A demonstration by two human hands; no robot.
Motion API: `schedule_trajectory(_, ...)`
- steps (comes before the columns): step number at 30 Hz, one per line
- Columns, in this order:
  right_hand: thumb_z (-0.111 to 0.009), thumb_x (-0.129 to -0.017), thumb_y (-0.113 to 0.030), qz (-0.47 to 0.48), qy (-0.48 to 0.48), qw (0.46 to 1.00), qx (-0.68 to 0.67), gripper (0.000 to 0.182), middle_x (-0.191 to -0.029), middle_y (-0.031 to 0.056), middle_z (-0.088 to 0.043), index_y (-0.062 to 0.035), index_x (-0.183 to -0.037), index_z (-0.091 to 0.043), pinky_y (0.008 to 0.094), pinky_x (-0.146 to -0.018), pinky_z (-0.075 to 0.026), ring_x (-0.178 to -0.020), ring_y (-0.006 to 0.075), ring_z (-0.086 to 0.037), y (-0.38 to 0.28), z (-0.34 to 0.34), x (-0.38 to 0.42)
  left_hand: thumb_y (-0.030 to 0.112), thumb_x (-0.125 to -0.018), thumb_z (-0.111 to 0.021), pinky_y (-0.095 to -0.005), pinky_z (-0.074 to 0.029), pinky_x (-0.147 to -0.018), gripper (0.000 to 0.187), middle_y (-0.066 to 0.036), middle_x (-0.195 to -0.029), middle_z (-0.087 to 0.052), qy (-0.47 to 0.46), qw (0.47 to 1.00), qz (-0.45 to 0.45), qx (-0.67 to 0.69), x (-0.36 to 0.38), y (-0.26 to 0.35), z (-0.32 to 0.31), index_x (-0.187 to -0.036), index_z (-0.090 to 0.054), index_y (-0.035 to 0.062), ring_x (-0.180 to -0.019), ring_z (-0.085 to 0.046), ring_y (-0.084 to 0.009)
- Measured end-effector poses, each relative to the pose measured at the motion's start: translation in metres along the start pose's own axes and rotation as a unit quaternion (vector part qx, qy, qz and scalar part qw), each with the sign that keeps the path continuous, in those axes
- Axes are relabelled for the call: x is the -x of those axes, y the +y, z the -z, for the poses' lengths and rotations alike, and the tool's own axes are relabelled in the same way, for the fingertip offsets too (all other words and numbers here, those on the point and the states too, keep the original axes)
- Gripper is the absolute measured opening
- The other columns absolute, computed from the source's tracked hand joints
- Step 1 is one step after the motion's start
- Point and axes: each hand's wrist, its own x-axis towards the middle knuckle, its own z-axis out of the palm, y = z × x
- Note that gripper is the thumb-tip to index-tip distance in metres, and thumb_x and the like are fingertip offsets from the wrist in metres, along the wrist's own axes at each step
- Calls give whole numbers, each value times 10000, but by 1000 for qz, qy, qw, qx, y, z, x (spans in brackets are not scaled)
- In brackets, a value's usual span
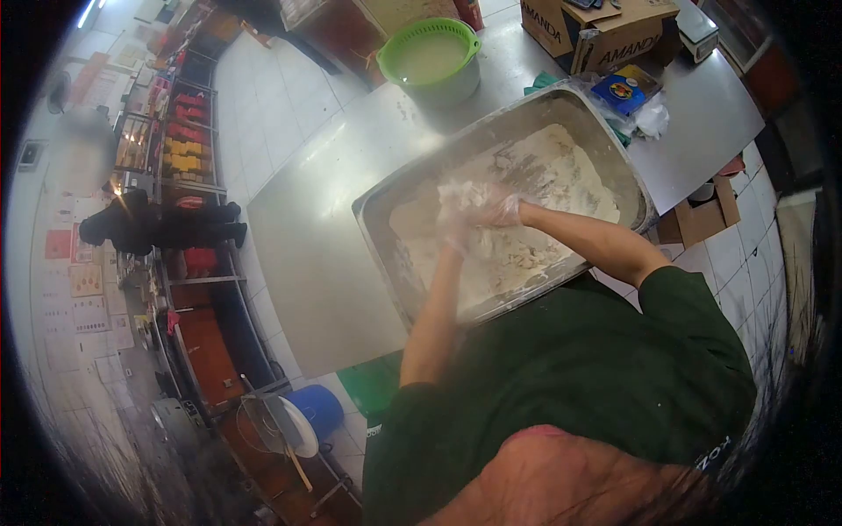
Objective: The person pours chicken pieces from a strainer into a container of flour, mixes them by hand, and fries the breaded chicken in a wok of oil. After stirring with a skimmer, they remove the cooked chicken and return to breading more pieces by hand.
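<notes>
Both my hands, in clear plastic gloves coated with white powder, meet above a large metal tray (633, 167). My left hand (453, 221) comes up from the near side, and my right hand (498, 207) reaches in from the right. They press together around white flour (458, 195); motion blur and powder hide most of the fingers. Below them, loose flour (574, 180) covers much of the tray floor. Small crumbly lumps (526, 256) lie in it near the tray's closer side.
A metal table (307, 254) bears the tray. Behind it stands a tub with a green colander (427, 53); at the back right are a cardboard box (596, 39) and a blue packet (624, 90). A person in dark clothes (162, 221) stands by shelves at left, near a blue bucket (320, 410).
</notes>
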Motion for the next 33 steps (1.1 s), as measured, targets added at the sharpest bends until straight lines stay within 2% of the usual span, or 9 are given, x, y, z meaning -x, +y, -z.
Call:
schedule_trajectory(3, -580, -809, -387, 49, -3, 996, 74, 405, -997, 93, -639, -88, -1082, -587, 332, -807, -456, -851, 240, -579, -18, 13, 7, 357, -951, -410, -287, -466, -819, 417, -34, -1159, -572, -81, 986, -102, -105, 35, 43, -14, -1268, -484, 97, -1014, -549, -157)
schedule_trajectory(10, -657, -757, -408, -178, -50, 975, 121, 450, -932, 147, -658, -97, -1077, -602, 364, -745, -478, -846, 260, -607, -39, 66, 16, 219, -869, -575, -281, -493, -703, 427, -13, -1134, -552, -36, 958, 37, -281, 35, 74, 26, -1264, -477, 87, -902, -550, -133)
schedule_trajectory(13, -666, -743, -426, 87, 37, 985, 142, 553, -964, 149, -652, -88, -1165, -554, 375, -767, -480, -881, 277, -615, 43, 90, 5, 241, -852, -599, -272, -500, -656, 448, -31, -1145, -544, -83, 912, -7, -403, 44, 89, 43, -1253, -480, 77, -895, -552, -136)
schedule_trajectory(15, -669, -743, -418, -50, 16, 958, 281, 588, -1010, 158, -638, -80, -1202, -525, 376, -799, -473, -929, 285, -602, 49, 104, 17, 266, -848, -605, -267, -499, -641, 453, -49, -1135, -549, -93, 894, -70, -433, 35, 82, 65, -1241, -488, 74, -891, -553, -140)
schedule_trajectory(17, -662, -739, -443, -192, -127, 878, 420, 653, -1096, 184, -604, -58, -1241, -496, 383, -871, -446, -1022, 310, -567, 53, 110, 27, 372, -866, -564, -278, -497, -607, 471, -112, -1050, -571, 0, 704, 127, -698, 26, 72, 85, -1185, -509, 30, -803, -562, -161)
schedule_trajectory(22, -639, -678, -611, -149, -275, 885, 344, 753, -1172, 246, -548, -20, -1142, -591, 418, -938, -395, -1133, 359, -498, 75, 21, 32, 496, -863, -492, -308, -509, -592, 569, -124, -1014, -588, -41, 821, 207, -531, 36, 31, 44, -1169, -522, 18, -782, -584, -180)
schedule_trajectory(27, -627, -729, -504, -246, -185, 951, -33, 680, -1275, 190, -496, 0, -1179, -551, 362, -1031, -320, -1175, 316, -458, 17, -17, 29, 621, -859, -419, -338, -521, -577, 692, -136, -977, -605, -89, 890, 280, -350, 42, 3, 10, -1154, -536, 6, -761, -606, -198)
schedule_trajectory(29, -640, -740, -457, -85, -101, 990, 41, 645, -1256, 172, -512, -18, -1202, -540, 365, -1025, -333, -1158, 291, -471, 1, -14, 26, 586, -879, -419, -344, -529, -617, 642, -93, -1060, -601, -80, 934, 321, -137, 40, 6, 10, -1209, -522, 45, -867, -604, -178)
schedule_trajectory(33, -601, -754, -466, -72, -104, 981, -144, 650, -1295, 161, -483, -60, -1253, -503, 370, -1024, -339, -1161, 275, -470, 64, -4, -4, 497, -909, -445, -307, -524, -667, 538, -58, -1088, -594, -49, 977, 190, -83, 56, 40, -8, -1222, -520, 65, -918, -582, -141)
